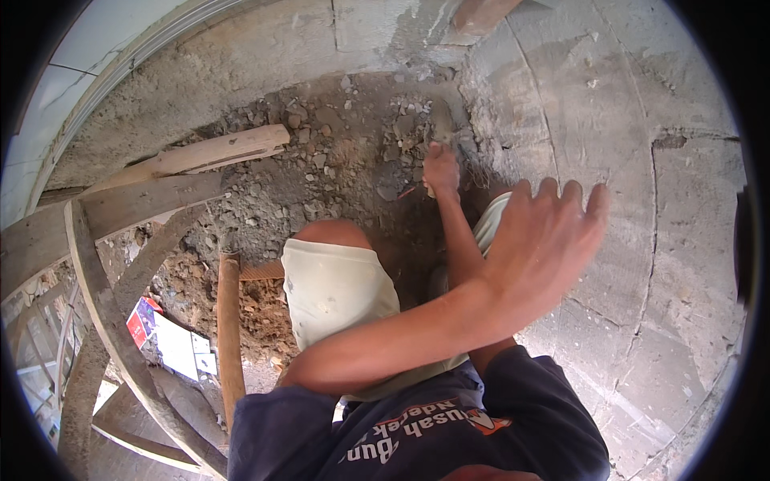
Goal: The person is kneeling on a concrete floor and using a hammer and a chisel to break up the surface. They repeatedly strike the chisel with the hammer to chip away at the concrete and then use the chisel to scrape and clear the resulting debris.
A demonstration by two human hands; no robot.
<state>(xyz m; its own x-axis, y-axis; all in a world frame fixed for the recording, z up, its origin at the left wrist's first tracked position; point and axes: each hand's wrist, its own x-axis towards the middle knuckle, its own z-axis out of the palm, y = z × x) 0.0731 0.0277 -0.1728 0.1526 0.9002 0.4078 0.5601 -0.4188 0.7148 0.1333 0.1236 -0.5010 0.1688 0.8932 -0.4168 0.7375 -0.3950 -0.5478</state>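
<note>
My right hand [442, 168] is closed around the handle of a tool that looks like a trowel [443, 117]. Its grey, dirt-caked blade points away from me into the corner, over rubble and soil [337, 144] at the foot of the walls. My left arm crosses over my right forearm. Slightly blurred, my left hand [541, 234] is raised before the right-hand concrete wall [601, 120], back towards me and fingers a little apart. I see nothing in it, though its palm side is hidden.
Timber beams [198, 150] reach in from the left above the rubble. Below them stand a curved wooden strip [108, 300] and an upright wooden post [230, 324]. A printed carton [177, 346] lies near loose brown soil [264, 318]. A rough ledge [240, 72] borders the far side.
</note>
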